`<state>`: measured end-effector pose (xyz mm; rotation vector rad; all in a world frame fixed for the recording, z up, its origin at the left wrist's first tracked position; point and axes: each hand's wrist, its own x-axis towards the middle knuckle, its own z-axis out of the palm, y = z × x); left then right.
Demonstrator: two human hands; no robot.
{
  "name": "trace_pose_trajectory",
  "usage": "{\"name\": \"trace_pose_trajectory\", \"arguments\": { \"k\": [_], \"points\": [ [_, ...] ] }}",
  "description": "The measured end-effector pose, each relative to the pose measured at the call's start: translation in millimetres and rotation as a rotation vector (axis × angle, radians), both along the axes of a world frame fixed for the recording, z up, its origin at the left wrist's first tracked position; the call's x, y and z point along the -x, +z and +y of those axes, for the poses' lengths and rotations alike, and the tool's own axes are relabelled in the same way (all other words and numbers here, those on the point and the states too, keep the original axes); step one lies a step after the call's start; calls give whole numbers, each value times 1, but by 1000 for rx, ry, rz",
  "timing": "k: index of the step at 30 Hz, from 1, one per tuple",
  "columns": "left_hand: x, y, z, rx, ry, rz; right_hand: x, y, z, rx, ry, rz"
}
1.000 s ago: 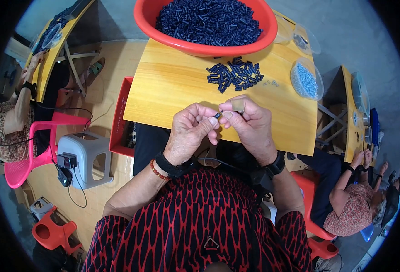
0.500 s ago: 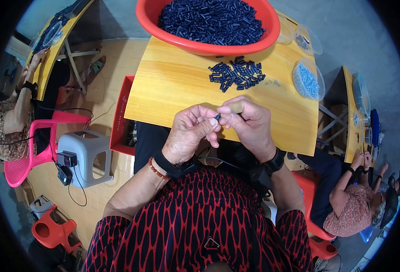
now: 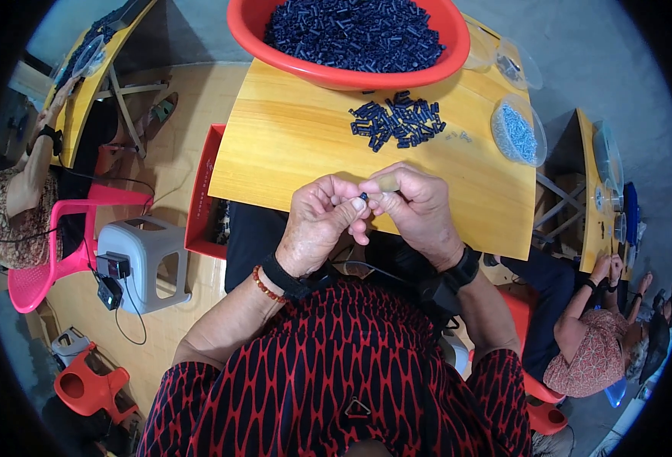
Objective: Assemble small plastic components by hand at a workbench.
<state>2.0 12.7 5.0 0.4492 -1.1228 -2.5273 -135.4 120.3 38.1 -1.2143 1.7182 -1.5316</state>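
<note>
Both my hands meet over the near edge of the yellow wooden table (image 3: 275, 129). My left hand (image 3: 322, 219) pinches a small dark plastic piece (image 3: 364, 196) between thumb and forefinger. Against it, my right hand (image 3: 419, 213) has its thumb and forefinger pressed together; whatever they hold is hidden or too small to name. A yellowish wrap covers one fingertip of that hand. Beyond the hands lies a loose pile of short dark tubular pieces (image 3: 397, 122). A few tiny pale bits (image 3: 459, 137) are scattered to its right.
A red basin (image 3: 336, 75) heaped with dark pieces stands at the table's far side. To the right is a clear tub of light-blue bits (image 3: 515, 131). A red crate (image 3: 205, 198) and grey stool (image 3: 142, 259) are on the left. Other people sit at tables on both sides.
My fingertips have shifted slightly left, and the dark piece shows less between them. My right hand has moved a little left, toward the left hand.
</note>
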Motion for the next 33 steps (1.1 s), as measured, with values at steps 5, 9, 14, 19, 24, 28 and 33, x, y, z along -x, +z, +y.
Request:
{"name": "trace_pose_trajectory", "arguments": {
  "k": [5,9,14,19,24,28,33],
  "points": [
    [-1,1,-2,-7,2,-73,1,3,2,8,74,50],
    [1,9,-1,-19,-17,-75,1,3,7,-7,38,-45],
    [0,6,-1,-77,-2,-67,-1,-4,12,-51,-31,-211],
    [2,5,-1,-117,18,-23,-6,20,7,-139,21,249],
    [2,8,-1,-139,-3,6,-6,25,1,-155,63,438],
    [3,7,1,-83,-8,-23,-6,23,3,-152,87,648],
    [1,14,2,17,-57,-123,-9,24,8,-106,51,662]
  ]
}}
